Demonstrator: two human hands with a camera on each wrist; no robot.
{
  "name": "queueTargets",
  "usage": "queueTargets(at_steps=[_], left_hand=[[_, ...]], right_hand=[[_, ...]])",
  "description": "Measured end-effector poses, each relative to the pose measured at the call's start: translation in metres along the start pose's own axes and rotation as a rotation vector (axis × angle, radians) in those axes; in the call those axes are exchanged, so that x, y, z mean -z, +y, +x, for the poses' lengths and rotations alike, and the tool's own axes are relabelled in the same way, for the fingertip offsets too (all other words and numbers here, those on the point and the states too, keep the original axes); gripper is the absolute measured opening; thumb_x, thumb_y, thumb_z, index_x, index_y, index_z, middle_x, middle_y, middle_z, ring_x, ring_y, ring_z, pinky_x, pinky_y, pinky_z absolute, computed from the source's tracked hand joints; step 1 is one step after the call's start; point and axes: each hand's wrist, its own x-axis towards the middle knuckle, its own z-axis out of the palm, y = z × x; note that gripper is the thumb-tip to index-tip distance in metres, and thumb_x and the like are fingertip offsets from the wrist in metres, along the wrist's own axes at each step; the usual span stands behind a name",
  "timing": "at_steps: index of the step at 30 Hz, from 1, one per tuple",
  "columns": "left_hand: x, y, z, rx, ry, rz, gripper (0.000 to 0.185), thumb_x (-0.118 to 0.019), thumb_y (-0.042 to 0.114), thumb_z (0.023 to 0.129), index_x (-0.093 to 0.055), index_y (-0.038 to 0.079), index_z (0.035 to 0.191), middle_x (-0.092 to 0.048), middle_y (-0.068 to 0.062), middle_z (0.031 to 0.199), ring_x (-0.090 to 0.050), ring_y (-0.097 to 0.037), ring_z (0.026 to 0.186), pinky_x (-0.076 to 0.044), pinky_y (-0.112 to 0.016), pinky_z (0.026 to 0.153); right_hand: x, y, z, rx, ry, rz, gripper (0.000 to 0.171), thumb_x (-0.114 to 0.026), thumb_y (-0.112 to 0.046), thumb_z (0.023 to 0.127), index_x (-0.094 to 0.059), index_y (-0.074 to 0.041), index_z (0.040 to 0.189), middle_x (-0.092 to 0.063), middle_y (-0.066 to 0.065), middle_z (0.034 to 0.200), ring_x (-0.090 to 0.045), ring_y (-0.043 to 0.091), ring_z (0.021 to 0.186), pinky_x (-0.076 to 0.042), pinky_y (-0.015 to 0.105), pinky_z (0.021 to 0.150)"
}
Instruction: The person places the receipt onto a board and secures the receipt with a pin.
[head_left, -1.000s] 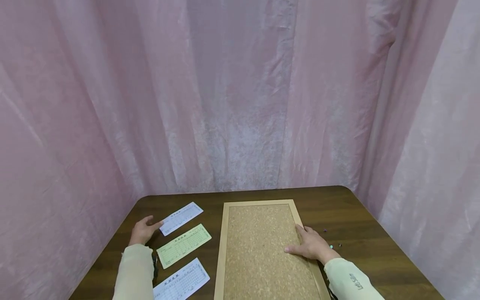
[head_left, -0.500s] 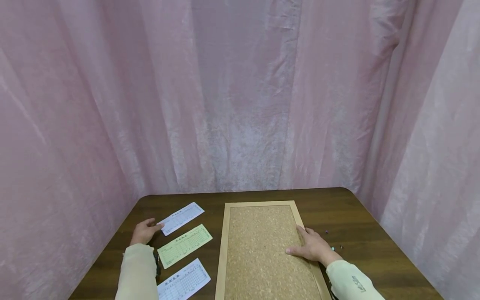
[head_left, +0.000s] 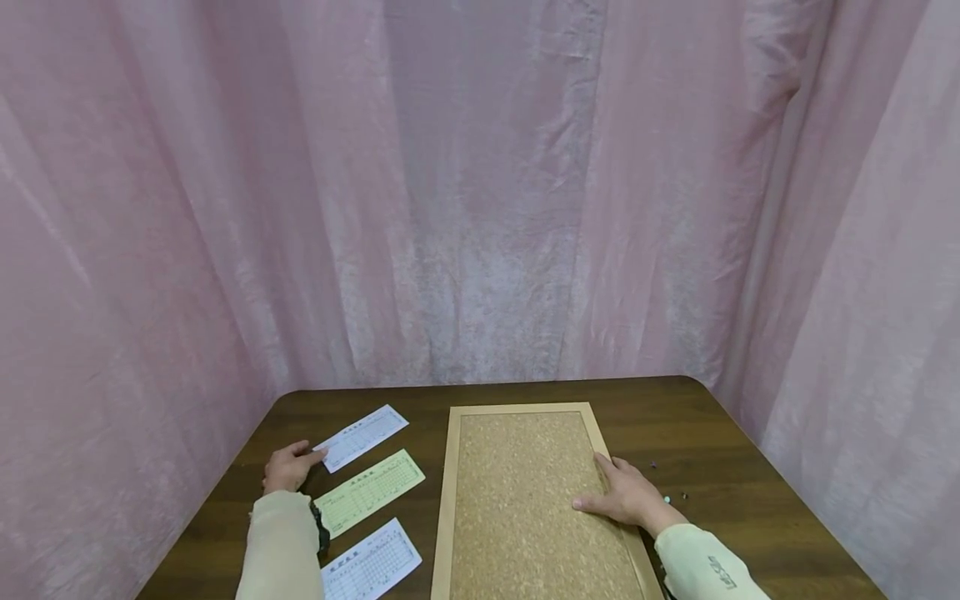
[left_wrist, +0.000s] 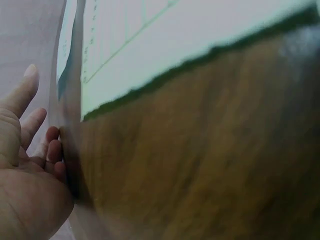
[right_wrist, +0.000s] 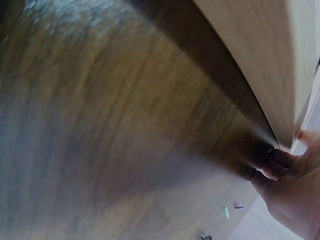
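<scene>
**Two hands flat on a table, one on a cork board, one by a slip**

At six o'clock on the dark wooden table [head_left: 720,450], nearest the person, lies a white printed slip [head_left: 371,564], partly cut off by the frame edge. Just beyond it, toward seven o'clock, sits a green slip [head_left: 371,490]. The left hand [head_left: 288,467] rests at nine o'clock, fingers loosely bent and its fingertips touching the near corner of the far white slip [head_left: 362,436]; it appears placed to drag or lift that paper. Whether it pinches the edge I cannot tell, since the left wrist view is blurred.

At the centre, the cork board [head_left: 517,500] lies flat in its pale wooden frame. The right hand [head_left: 622,494] rests on the board's right edge at four o'clock, fingers straight and spread, holding nothing, likely steadying the board. A few small pushpins [head_left: 667,498] lie scattered just beside that hand at three o'clock, loose on the wood.

Beyond everything, pink curtains [head_left: 480,192] close off the table on three sides.
</scene>
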Motion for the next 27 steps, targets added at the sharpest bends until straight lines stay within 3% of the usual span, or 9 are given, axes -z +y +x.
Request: queueTargets(at_steps=[8,20,27], left_hand=[[-0.01,-0.006,0.004,-0.019,0.106,0.048,0.069,-0.07,0.041,0.089,-0.052,-0.002,0.14,-0.041,-0.032,0.145,-0.02,-0.06,0.131,-0.013,-0.068,0.104],[-0.013,-0.005,0.006,-0.013,0.11,0.109,0.064,-0.071,0.036,0.09,-0.053,-0.002,0.138,-0.033,-0.036,0.142,-0.022,-0.059,0.128,-0.016,-0.067,0.102],[-0.015,-0.006,0.006,-0.05,0.114,0.175,0.067,-0.072,0.034,0.088,-0.052,-0.006,0.138,-0.03,-0.039,0.139,-0.024,-0.06,0.126,-0.017,-0.069,0.1]], right_hand=[[0.002,-0.004,-0.002,-0.007,-0.001,-0.012,0.105,-0.073,-0.065,0.078,-0.034,-0.002,0.153,-0.034,0.038,0.146,-0.035,0.058,0.131,-0.035,0.07,0.097],[0.001,-0.004,-0.003,-0.011,0.002,-0.008,0.105,-0.073,-0.065,0.078,-0.035,-0.002,0.153,-0.034,0.038,0.146,-0.034,0.058,0.132,-0.035,0.07,0.098],[0.004,-0.006,-0.003,-0.009,0.0,-0.01,0.105,-0.073,-0.064,0.078,-0.034,-0.002,0.153,-0.033,0.038,0.146,-0.034,0.058,0.132,-0.035,0.07,0.097]])
